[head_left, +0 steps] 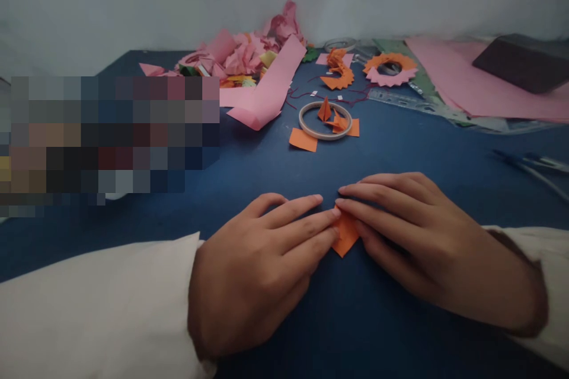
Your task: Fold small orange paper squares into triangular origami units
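A small folded orange paper piece [345, 238] lies on the blue tabletop [391, 148] near the front middle. My left hand [255, 266] rests flat with its fingers stretched onto the paper's left edge. My right hand [422, 249] lies flat too, fingertips pressing the paper's top and right side. The fingertips of both hands meet over the paper. Most of the paper is hidden under the fingers.
Farther back sit a tape ring [325, 121] with folded orange pieces, an orange square [303, 140], a pink strip [267, 95], a heap of pink scraps [249, 50], orange-and-pink paper rings [390, 68], pink sheets [471, 83], a dark box [524, 62], and scissors [533, 166].
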The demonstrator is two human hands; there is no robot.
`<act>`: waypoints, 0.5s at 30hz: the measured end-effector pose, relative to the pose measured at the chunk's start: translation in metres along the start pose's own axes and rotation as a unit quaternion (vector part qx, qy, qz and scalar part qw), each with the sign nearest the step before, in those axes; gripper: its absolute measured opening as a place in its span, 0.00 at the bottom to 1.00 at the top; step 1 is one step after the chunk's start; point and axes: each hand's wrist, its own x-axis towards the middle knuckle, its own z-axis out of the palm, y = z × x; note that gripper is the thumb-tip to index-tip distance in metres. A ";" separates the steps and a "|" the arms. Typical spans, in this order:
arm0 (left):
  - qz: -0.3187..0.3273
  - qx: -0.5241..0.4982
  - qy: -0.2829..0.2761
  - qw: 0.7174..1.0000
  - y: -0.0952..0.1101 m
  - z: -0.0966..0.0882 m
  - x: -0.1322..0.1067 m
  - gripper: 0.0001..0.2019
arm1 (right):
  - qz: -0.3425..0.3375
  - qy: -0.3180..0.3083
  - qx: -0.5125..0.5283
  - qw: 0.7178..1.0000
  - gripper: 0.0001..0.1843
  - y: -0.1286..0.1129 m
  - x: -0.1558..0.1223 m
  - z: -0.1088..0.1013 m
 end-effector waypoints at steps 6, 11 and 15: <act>0.003 0.006 -0.011 1.000 -0.001 0.000 0.001 0.17 | 0.001 -0.002 0.000 1.000 0.15 0.001 0.001 0.001; 0.009 0.011 0.040 0.999 -0.004 0.001 0.000 0.17 | -0.002 -0.003 -0.003 1.000 0.15 0.001 0.002 0.002; 0.029 0.015 -0.013 0.999 -0.008 -0.001 0.000 0.16 | 0.001 -0.003 -0.004 1.000 0.14 0.000 0.001 0.001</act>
